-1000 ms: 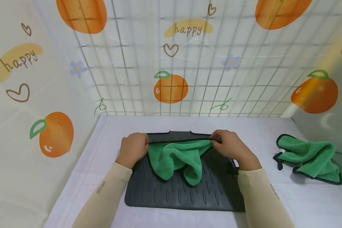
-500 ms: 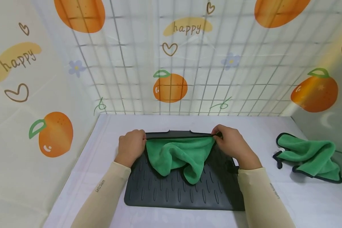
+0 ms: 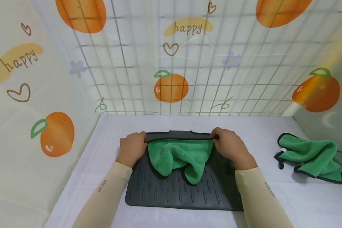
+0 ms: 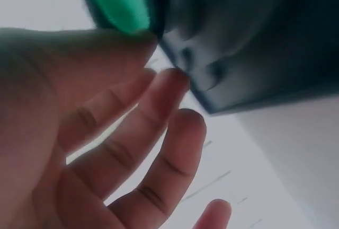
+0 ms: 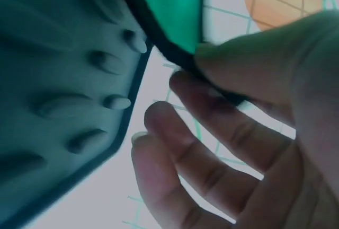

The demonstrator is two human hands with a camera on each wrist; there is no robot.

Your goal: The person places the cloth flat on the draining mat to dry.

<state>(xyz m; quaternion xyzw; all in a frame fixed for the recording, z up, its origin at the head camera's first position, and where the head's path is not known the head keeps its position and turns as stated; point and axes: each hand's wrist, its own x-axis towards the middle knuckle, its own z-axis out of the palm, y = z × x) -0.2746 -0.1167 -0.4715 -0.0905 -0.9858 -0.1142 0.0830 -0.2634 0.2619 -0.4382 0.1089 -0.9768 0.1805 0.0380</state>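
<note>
A green towel (image 3: 171, 155) with black edging hangs in folds over a dark grey ribbed mat (image 3: 159, 196). My left hand (image 3: 132, 148) pinches the towel's upper left corner. At the other end of the same taut black edge, my right hand (image 3: 231, 145) pinches the upper right corner. In the left wrist view the green cloth (image 4: 119, 1) is under the thumb, with the other fingers loosely bent. The right wrist view has the black-edged corner (image 5: 172, 22) between thumb and forefinger, the mat (image 5: 63, 75) beside it.
A second green towel (image 3: 316, 156) with black edging lies crumpled on the white tabletop (image 3: 276, 202) at the right. Behind the table hangs a printed curtain (image 3: 136, 47) over a wire grid. Curtain panels also stand at left and right.
Both hands first rise slightly with the towel's top edge pulled straighter, then come down a little. The mat and the second towel stay put.
</note>
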